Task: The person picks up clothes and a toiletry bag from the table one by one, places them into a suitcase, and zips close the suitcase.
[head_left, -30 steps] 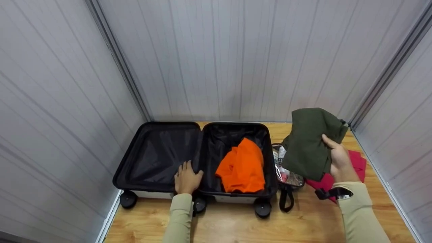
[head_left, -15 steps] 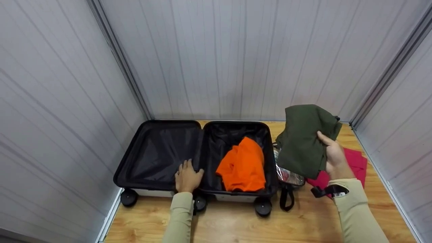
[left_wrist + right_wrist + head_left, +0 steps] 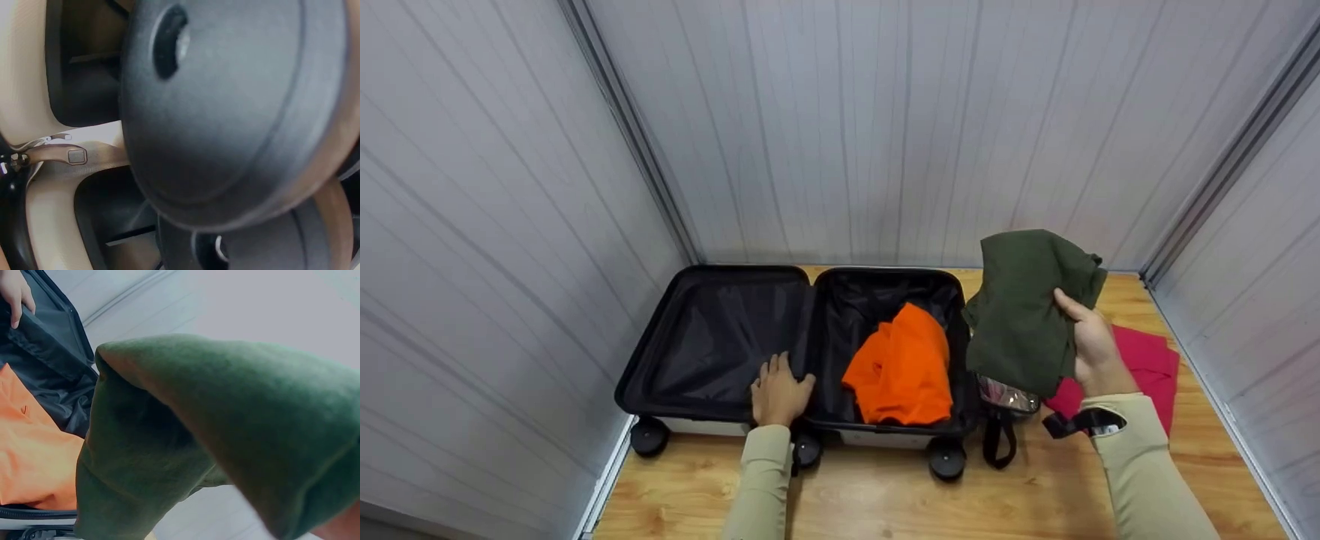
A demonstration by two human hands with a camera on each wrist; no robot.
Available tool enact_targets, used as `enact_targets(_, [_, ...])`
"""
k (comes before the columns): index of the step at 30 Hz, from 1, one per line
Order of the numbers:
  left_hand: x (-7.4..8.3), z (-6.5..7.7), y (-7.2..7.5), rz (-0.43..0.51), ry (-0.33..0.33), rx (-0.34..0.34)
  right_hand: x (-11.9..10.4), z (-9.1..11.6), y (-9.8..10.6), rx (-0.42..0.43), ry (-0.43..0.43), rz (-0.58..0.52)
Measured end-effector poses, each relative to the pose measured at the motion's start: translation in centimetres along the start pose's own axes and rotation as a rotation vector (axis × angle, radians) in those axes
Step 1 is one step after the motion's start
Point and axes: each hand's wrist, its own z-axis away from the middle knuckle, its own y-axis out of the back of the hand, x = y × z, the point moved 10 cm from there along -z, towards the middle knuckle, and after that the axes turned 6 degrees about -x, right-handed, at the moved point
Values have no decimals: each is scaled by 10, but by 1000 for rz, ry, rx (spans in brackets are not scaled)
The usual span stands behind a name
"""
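My right hand [image 3: 1093, 349] grips a folded dark green garment [image 3: 1020, 307], thumb on top, above the floor to the right of the suitcase. In the right wrist view the green cloth [image 3: 225, 410] fills much of the picture and droops in folds. My left hand [image 3: 780, 391] rests with spread fingers on the near inner edge of the open suitcase [image 3: 712, 330], close to its middle hinge. A crumpled orange garment [image 3: 904, 367] lies in the suitcase's right half. Large black suitcase wheels [image 3: 225, 112] fill most of the left wrist view.
Beside the suitcase sits a clear pouch [image 3: 1011, 396] with a black strap [image 3: 999, 442], partly covered by the green cloth. A red folded cloth [image 3: 1147, 367] lies on the wooden floor [image 3: 877, 502] at the right. Grey panel walls [image 3: 840, 135] enclose the back and sides.
My right hand has carried the green garment leftward, from over the red cloth to over the clear pouch near the suitcase. The left hand has stayed in place on the suitcase.
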Motion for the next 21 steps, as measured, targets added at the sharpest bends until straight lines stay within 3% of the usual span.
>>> enact_targets(21, [0, -1, -1, 14, -5, 16, 17, -11, -11, 53, -69, 104])
